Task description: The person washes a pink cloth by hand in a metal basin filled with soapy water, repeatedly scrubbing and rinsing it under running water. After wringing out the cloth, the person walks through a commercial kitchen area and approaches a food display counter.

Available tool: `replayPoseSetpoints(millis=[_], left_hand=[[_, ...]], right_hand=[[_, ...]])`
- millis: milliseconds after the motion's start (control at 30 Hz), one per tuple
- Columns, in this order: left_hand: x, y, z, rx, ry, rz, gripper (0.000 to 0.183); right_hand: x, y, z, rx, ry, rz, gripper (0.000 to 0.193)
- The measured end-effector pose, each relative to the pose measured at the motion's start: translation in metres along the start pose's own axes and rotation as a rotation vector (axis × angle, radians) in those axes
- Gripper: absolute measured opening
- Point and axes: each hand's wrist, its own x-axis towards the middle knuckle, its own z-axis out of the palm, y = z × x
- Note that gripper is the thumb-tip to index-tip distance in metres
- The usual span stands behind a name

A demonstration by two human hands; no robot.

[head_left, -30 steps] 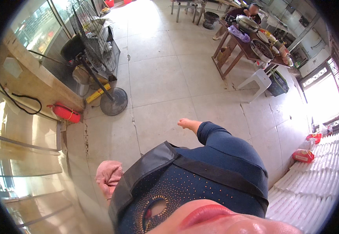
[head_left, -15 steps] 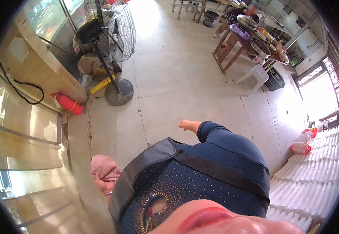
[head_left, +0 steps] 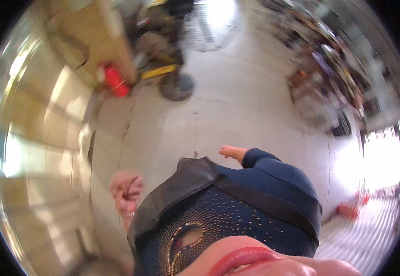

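Observation:
A crumpled pink cloth [head_left: 125,180] is bunched in my left hand [head_left: 125,204], low at the left side of my body. The fingers wrap round it, and part of the hand is blurred. My right hand [head_left: 230,152] hangs out in front of my dark blue sleeve, over the pale floor. Its fingers look loosely apart, with nothing seen in them and nothing touching it. A black apron [head_left: 181,188] covers part of my chest.
Ahead on the left, a red fire extinguisher [head_left: 115,80] stands by the wall. Beside it are a yellow bar-shaped object [head_left: 158,71] and a floor fan's round base [head_left: 177,87]. A cluttered table [head_left: 308,83] is at far right; white ridged rows [head_left: 361,239] lie at near right.
The view has swung left, so the fan, extinguisher and table sit further right, and the picture has blurred. The pink cloth stays in my left hand. My right hand's fingers look looser.

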Motion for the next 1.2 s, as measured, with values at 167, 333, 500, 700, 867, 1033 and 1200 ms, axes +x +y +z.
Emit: replayPoseSetpoints(millis=[167,333,500,700,867,1033,1200], left_hand=[[0.000,0.023,-0.067,-0.273,0.280,0.012,0.038],[0.006,0.035,-0.117,-0.649,0.808,0.264,0.021],[0.007,0.050,-0.140,-0.487,0.836,0.343,0.014],[0.021,0.081,-0.189,-0.678,0.974,0.430,0.026],[0.060,0.124,-0.287,-0.784,0.949,0.276,0.027],[0.120,0.198,-0.380,-0.650,0.727,0.418,0.022],[0.192,0.304,-0.451,-0.590,0.668,0.314,0.022]], right_hand=[[0.054,0.007,-0.055,-0.390,-0.151,-0.202,0.032],[0.179,0.013,-0.166,-0.119,-0.368,-0.067,0.032],[0.374,-0.066,-0.285,0.714,-0.186,0.275,0.033],[0.538,-0.293,-0.411,0.698,-0.183,-0.171,0.041],[0.598,-0.455,-0.419,0.648,-0.303,-0.296,0.043],[0.631,-0.510,-0.414,0.498,-0.462,-0.429,0.044],[0.646,-0.522,-0.456,0.702,-0.373,-0.186,0.045]])
